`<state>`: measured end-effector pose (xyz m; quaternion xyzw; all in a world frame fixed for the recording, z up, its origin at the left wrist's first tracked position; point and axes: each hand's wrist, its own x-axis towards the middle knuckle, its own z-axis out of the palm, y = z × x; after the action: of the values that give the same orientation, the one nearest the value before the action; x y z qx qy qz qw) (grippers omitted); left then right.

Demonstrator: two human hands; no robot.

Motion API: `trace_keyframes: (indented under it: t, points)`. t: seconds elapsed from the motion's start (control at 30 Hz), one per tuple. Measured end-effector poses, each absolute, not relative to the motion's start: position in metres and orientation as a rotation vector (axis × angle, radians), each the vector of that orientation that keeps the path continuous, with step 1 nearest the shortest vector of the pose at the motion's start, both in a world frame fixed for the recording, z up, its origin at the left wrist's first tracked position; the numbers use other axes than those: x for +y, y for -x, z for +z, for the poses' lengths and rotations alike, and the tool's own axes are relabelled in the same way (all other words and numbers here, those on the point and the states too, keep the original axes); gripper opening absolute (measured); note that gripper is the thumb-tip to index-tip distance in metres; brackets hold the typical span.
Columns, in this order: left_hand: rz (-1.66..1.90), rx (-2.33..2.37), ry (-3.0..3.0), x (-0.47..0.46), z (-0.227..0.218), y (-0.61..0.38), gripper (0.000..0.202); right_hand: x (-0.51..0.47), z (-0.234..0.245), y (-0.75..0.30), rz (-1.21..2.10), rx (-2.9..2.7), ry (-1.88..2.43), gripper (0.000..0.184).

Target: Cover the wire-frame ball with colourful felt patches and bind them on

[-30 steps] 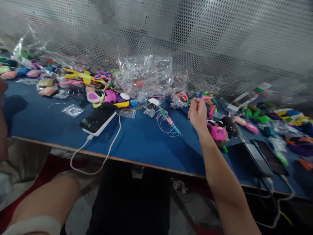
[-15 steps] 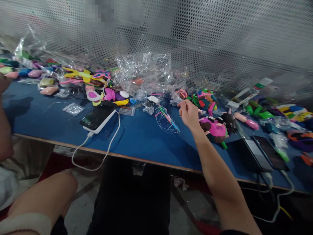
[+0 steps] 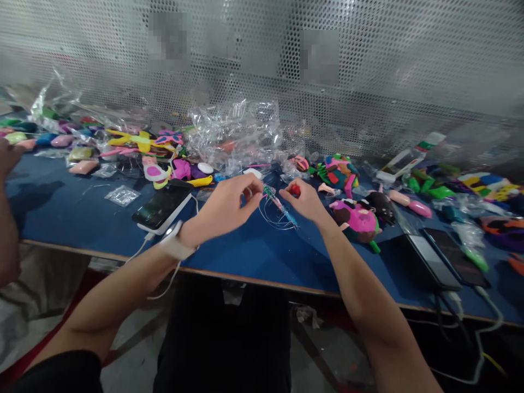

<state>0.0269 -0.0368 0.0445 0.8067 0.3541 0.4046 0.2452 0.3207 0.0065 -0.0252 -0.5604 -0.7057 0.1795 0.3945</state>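
Note:
My right hand [image 3: 305, 202] is closed around a small red lump [image 3: 295, 189], which looks like modelling clay and shows between thumb and fingers. My left hand [image 3: 229, 204], with a white watch on the wrist, hovers facing it. Its thumb and fingers are curved with a gap between them, and I see nothing in it. Between the two hands lies a bundle of thin clear strands with a green, pink and blue wrap [image 3: 280, 206] on the blue tabletop [image 3: 245, 251]. Close to my right forearm sits a pink and brown clay figure [image 3: 360, 219].
A phone on a white power bank [image 3: 164, 207] with a cable lies at left. Two dark devices [image 3: 438, 259] rest at right. Clear plastic bags [image 3: 237, 131] and colourful clay pieces line the mesh panel [image 3: 254, 49]. Another person's arm [image 3: 8, 218] is at the far left.
My left hand has come into view and reached to the middle of the table. My right hand has moved slightly left and down, and the red lump now shows in it.

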Motion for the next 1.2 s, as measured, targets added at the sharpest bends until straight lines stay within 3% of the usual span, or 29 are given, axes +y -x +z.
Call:
trace_keyframes:
  t: [0.23, 0.4, 0.53, 0.83, 1.07, 1.2]
  points:
    - [0.581, 1.143, -1.862, 0.039, 0.008, -0.055, 0.004, 0.005, -0.027, -0.315, 0.591, -1.821, 1.328, 0.033]
    - [0.679, 1.037, -1.786, 0.034, -0.016, -0.058, 0.018, 0.017, -0.025, -0.31, 0.617, -1.988, 1.237, 0.025]
    - [0.727, 0.955, -1.694, 0.03, -0.021, -0.061, 0.011, 0.026, -0.024, -0.305, 0.691, -1.986, 1.326, 0.041]
    - [0.8, 0.835, -1.77, 0.026, -0.019, -0.061, 0.038, 0.037, -0.038, -0.298, 0.595, -1.696, 1.369, 0.048]
    - [0.786, 0.69, -1.584, 0.022, -0.019, -0.06, 0.031, 0.037, -0.032, -0.299, 0.517, -1.469, 1.222, 0.047]
    - [0.847, 0.653, -1.454, 0.022, -0.026, -0.063, 0.037, 0.015, -0.027, -0.302, 0.799, -1.486, 1.291, 0.056]
